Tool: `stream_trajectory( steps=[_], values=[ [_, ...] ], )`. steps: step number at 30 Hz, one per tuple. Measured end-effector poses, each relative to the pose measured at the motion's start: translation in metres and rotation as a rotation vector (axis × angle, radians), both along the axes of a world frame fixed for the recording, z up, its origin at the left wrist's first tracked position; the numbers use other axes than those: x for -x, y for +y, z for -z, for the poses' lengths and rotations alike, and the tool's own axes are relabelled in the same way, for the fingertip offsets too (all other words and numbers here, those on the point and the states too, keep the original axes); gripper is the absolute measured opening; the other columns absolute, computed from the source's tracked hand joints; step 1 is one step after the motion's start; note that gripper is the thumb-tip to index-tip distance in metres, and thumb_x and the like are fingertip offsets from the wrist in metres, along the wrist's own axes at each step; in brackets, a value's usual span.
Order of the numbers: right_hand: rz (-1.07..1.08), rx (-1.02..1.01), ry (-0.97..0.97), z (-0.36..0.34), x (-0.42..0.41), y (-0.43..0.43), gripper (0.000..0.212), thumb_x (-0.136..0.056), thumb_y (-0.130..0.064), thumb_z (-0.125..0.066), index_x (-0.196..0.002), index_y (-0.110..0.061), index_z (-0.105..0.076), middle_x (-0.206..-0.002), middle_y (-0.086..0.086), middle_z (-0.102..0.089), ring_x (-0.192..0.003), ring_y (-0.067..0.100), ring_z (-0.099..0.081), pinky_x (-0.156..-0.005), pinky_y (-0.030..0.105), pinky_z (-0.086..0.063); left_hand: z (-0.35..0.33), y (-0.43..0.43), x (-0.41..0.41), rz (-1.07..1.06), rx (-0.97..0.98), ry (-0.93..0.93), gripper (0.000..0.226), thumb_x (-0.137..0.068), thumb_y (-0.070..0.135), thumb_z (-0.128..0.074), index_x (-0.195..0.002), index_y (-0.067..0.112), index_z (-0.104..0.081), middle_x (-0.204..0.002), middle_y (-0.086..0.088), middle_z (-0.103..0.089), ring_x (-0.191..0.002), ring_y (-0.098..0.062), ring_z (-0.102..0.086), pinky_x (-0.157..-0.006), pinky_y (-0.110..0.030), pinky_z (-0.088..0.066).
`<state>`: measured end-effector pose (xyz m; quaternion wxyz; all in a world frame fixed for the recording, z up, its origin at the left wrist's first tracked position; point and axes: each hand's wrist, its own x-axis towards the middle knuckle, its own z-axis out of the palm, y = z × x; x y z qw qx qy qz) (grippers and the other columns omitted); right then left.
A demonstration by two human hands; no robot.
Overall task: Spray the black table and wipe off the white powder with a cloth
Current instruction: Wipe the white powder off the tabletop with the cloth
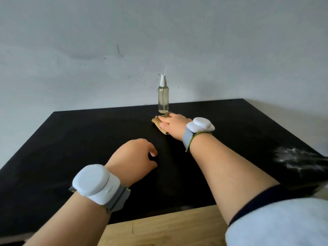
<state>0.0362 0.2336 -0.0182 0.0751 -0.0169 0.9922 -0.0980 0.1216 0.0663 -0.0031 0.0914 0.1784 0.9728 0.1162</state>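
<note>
A clear spray bottle (pixel 163 96) with a white pump top stands upright at the back middle of the black table (pixel 79 139). Just in front of it lies a tan cloth (pixel 157 121), and my right hand (pixel 173 126) rests flat on top of it, covering most of it. My left hand (pixel 134 158) sits on the table nearer to me, fingers curled under, holding nothing. White powder (pixel 294 158) is smeared in streaks near the table's right edge, well away from both hands.
A pale wall (pixel 124 50) rises directly behind the table's far edge. A wooden floor (pixel 159 226) shows below the near edge. Both wrists carry white strapped devices. A light sleeve with a dark cuff covers my right upper arm.
</note>
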Motion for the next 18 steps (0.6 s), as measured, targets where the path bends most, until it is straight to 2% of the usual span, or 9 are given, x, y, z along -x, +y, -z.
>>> stream_trajectory(
  steps=[3,6,9,11,12,15,18],
  values=[
    [0.036,-0.089,-0.026,-0.001,0.007,0.036,0.053,-0.105,-0.033,-0.029,-0.155,-0.021,-0.016,-0.162,0.010,-0.016,-0.147,0.034,-0.018,-0.116,0.039,-0.018,0.003,-0.002,-0.001,-0.014,-0.021,0.016,0.034,-0.087,0.036,-0.064,-0.120,0.032,-0.063,-0.127,0.012,-0.054,-0.116,-0.010,-0.054,-0.095,-0.026,-0.046],
    [0.136,-0.147,0.002,0.001,0.006,0.089,0.060,-0.099,-0.051,-0.022,-0.154,-0.031,-0.017,-0.162,0.007,-0.019,-0.146,0.033,-0.022,-0.118,0.039,-0.020,0.004,-0.004,-0.001,-0.031,-0.038,0.017,0.037,-0.084,0.041,-0.066,-0.120,0.032,-0.063,-0.126,0.013,-0.055,-0.115,-0.009,-0.053,-0.094,-0.025,-0.046],
    [0.251,-0.206,-0.013,0.002,-0.006,0.142,0.053,-0.104,-0.042,-0.022,-0.155,-0.026,-0.017,-0.162,0.006,-0.020,-0.147,0.030,-0.021,-0.117,0.038,-0.019,0.002,-0.004,-0.001,-0.040,-0.043,0.007,0.038,-0.084,0.042,-0.067,-0.120,0.031,-0.063,-0.126,0.013,-0.055,-0.116,-0.009,-0.053,-0.095,-0.026,-0.046],
    [0.397,-0.199,-0.024,-0.001,-0.020,0.164,0.055,-0.104,-0.044,-0.019,-0.155,-0.023,-0.018,-0.161,0.007,-0.021,-0.147,0.029,-0.022,-0.118,0.038,-0.018,0.002,-0.004,-0.001,-0.050,-0.042,0.008,0.038,-0.084,0.042,-0.067,-0.120,0.031,-0.063,-0.127,0.012,-0.054,-0.115,-0.010,-0.054,-0.094,-0.026,-0.046],
    [0.452,-0.218,-0.022,0.001,-0.024,0.171,0.056,-0.104,-0.043,-0.020,-0.155,-0.020,-0.018,-0.160,0.009,-0.024,-0.146,0.030,-0.025,-0.117,0.038,-0.020,0.002,-0.004,-0.001,-0.055,-0.043,0.008,0.038,-0.084,0.041,-0.067,-0.120,0.031,-0.063,-0.127,0.011,-0.054,-0.115,-0.011,-0.054,-0.093,-0.025,-0.046],
    [0.506,-0.353,-0.069,0.008,-0.030,0.166,0.056,-0.099,-0.020,-0.032,-0.153,-0.012,-0.020,-0.155,0.014,-0.033,-0.136,0.036,-0.041,-0.111,0.046,-0.033,0.003,-0.002,-0.003,-0.068,-0.044,0.005,0.037,-0.085,0.040,-0.067,-0.121,0.030,-0.063,-0.128,0.009,-0.054,-0.114,-0.012,-0.055,-0.090,-0.024,-0.045],
    [0.537,-0.380,-0.056,0.013,-0.036,0.148,0.056,-0.090,-0.017,-0.031,-0.145,-0.015,-0.038,-0.145,0.013,-0.047,-0.125,0.038,-0.051,-0.104,0.050,-0.040,0.003,-0.001,-0.004,-0.075,-0.052,-0.013,0.038,-0.085,0.038,-0.067,-0.122,0.030,-0.062,-0.130,0.008,-0.054,-0.116,-0.012,-0.055,-0.090,-0.025,-0.045]
  ],
)
